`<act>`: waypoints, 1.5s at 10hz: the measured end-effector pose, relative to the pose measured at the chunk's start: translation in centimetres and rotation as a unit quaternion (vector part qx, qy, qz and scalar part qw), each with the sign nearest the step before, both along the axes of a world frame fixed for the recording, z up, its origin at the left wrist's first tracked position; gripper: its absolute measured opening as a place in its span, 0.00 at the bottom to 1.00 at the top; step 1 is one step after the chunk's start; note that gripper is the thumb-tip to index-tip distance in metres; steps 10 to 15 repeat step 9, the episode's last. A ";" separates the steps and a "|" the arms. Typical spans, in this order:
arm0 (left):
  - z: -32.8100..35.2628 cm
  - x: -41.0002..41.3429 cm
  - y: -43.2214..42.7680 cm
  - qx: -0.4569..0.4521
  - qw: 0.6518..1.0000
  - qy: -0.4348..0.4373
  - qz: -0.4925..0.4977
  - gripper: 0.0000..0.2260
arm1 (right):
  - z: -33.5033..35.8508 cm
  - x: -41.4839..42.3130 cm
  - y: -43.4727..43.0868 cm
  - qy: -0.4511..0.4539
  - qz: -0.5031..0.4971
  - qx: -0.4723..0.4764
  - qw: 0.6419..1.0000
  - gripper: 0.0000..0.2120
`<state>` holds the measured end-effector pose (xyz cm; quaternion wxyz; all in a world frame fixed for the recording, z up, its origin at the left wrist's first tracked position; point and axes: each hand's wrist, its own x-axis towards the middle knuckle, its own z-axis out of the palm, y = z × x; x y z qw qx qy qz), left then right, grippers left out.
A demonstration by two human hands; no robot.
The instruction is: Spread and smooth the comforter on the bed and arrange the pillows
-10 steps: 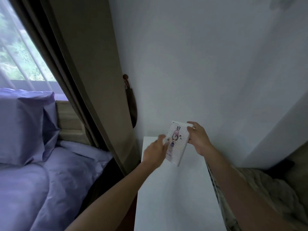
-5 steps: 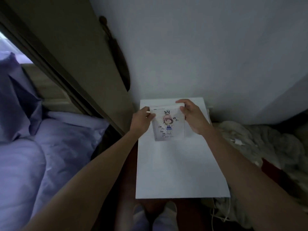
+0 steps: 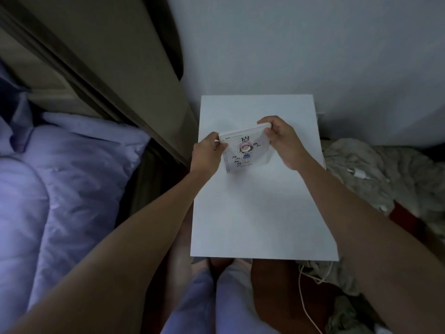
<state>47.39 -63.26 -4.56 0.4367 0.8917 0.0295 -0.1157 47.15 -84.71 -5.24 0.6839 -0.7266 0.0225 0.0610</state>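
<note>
Both hands hold a small white notebook (image 3: pixel 245 150) with a cartoon girl on its cover, just above the white bedside table (image 3: pixel 262 213). My left hand (image 3: pixel 208 153) pinches its left edge. My right hand (image 3: pixel 281 143) grips its top right corner. At the left lies the lavender comforter (image 3: pixel 60 189), rumpled into folds, and a lavender pillow (image 3: pixel 14 116) shows at the far left edge.
A tan curtain (image 3: pixel 120 56) hangs between bed and table. A crumpled beige blanket (image 3: pixel 385 177) with a white charger and cable (image 3: pixel 305 292) lies right of the table. My legs and feet (image 3: pixel 216 297) stand at the table's front edge. A white wall is behind.
The view has tilted down from the wall and window to the tabletop. The notebook has come down from an upright tilt to nearly flat over the table, still held by both hands.
</note>
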 end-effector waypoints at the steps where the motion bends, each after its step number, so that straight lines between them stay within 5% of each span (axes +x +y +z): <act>1: -0.1 -0.1 0.0 -0.004 1.000 -0.001 -0.007 0.05 | -0.2 0.0 -0.1 0.002 0.005 0.007 1.000 0.04; 6: -0.2 -0.4 0.0 0.006 0.999 -0.014 -0.030 0.05 | -0.5 -0.6 0.1 0.021 -0.016 -0.030 0.999 0.15; 9: 1.9 -0.7 0.2 0.023 0.998 -0.025 -0.044 0.18 | 1.4 -0.6 -0.1 0.076 -0.036 -0.101 0.991 0.21; 15: 1.9 -0.7 0.2 0.023 0.998 -0.025 -0.044 0.18 | 1.4 -0.6 -0.1 0.076 -0.036 -0.101 0.991 0.21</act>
